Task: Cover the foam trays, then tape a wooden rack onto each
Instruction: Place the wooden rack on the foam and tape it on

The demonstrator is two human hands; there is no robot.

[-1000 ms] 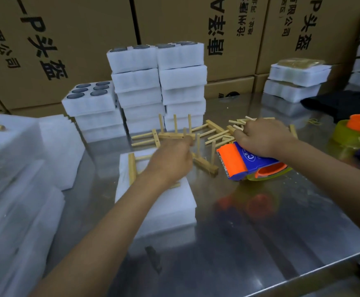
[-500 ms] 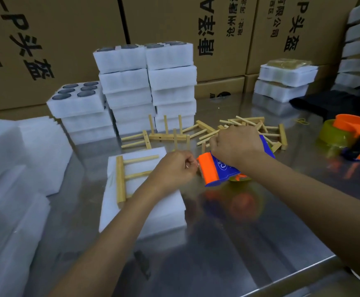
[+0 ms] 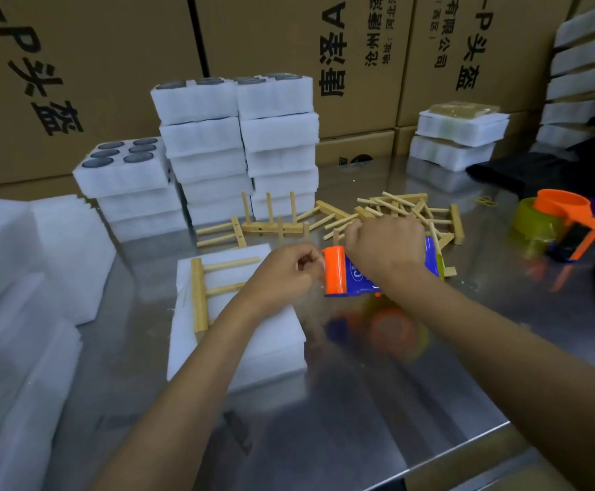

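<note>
The wooden rack (image 3: 214,288) lies loose on the covered foam tray (image 3: 239,334), so a tug could slide it askew before the tape lands. The left hand (image 3: 281,274) pinches at the orange mouth of the tape dispenser (image 3: 356,274), probably on the tape end, which is too thin to see; it could fold onto itself. The right hand (image 3: 384,246) grips the dispenser. The steel table (image 3: 359,402) is slick and reflective. Spare racks (image 3: 395,214) lie behind, and cartons (image 3: 87,65) wall the back.

right hand (image 3: 384,249) | tape dispenser (image 3: 345,274) carried leftward | meets left hand (image 3: 285,274)
</note>
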